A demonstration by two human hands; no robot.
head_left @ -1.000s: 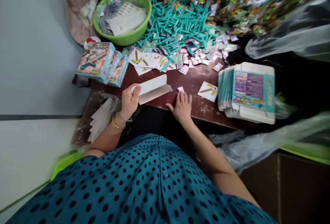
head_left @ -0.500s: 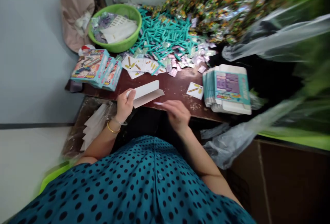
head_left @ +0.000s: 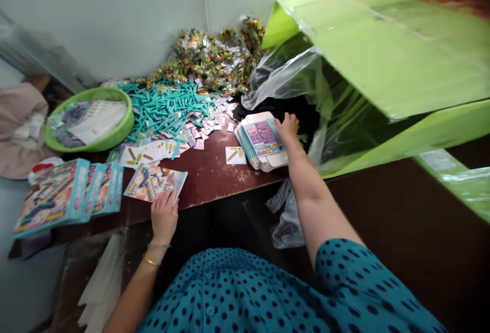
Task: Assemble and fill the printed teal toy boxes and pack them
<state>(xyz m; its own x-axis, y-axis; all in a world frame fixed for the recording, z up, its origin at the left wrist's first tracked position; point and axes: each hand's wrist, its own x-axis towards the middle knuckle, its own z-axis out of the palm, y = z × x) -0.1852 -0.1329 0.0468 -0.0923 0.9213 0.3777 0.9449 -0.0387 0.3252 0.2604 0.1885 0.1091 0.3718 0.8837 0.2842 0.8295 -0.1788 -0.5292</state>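
My left hand (head_left: 164, 216) rests its extended fingers on the near edge of a thin printed box (head_left: 156, 182), which lies picture side up at the table's front. My right hand (head_left: 288, 127) reaches to the far right corner of a leaning stack of flattened cartons (head_left: 264, 141). Its fingers are apart and touch the top carton; whether they grip it I cannot tell. Just left of that stack lies a small white card (head_left: 235, 155) with a picture of a brown and yellow toy. Several printed blue boxes (head_left: 53, 195) lean together at the left.
Behind are a green basin (head_left: 90, 141) with papers, a heap of teal sticks (head_left: 164, 105), small sachets (head_left: 214, 118), picture cards (head_left: 151, 151) and a pile of shiny packets (head_left: 214, 60). A large green sheet (head_left: 383, 52) with clear plastic overhangs the right.
The view has swung right. My left hand has gone from holding an open white-sided carton to resting on a picture-side-up box. My right hand has moved from mid-table to the carton stack.
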